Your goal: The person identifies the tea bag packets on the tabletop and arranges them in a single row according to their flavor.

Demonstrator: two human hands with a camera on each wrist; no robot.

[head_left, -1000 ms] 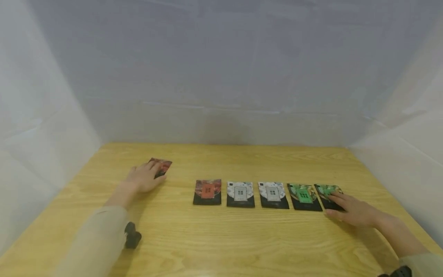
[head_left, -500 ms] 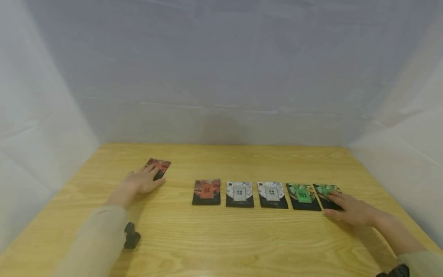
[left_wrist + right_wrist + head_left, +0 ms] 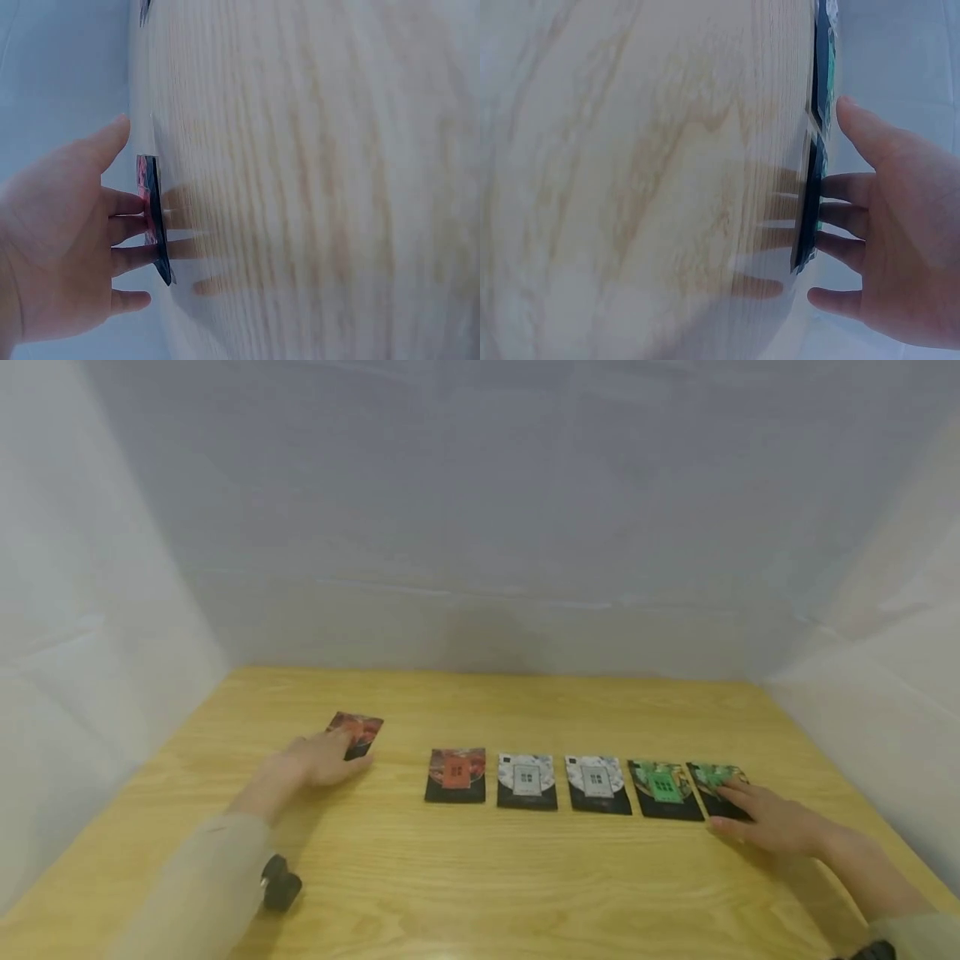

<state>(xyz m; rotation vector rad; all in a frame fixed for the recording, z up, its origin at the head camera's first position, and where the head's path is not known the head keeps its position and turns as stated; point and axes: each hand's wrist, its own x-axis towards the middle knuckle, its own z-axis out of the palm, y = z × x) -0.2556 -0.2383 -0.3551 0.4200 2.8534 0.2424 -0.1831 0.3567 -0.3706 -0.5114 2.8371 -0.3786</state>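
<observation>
My left hand point(image 3: 322, 762) lies over a red and black flat packet point(image 3: 365, 735), which sits slightly turned at the left of the table. Its fingers point(image 3: 127, 225) are straight and touch the packet's printed face. At the right end of a row, my right hand point(image 3: 783, 822) rests straight fingers on a green and black packet point(image 3: 708, 777), covering part of it. To its left, along the same row, lie another green packet point(image 3: 666, 789), two white and black ones, a right one point(image 3: 597, 783) and a left one point(image 3: 527, 781), and a red packet point(image 3: 456, 775).
The packets lie on a pale wooden table point(image 3: 465, 877). White sheeting rises behind it as a back wall point(image 3: 487, 527), with more at the left side point(image 3: 90, 652) and the right side point(image 3: 900, 635).
The left hand has drawn its red packet slightly nearer and to the right. The right hand and the row of packets stay in place; the head view shifts a little.
</observation>
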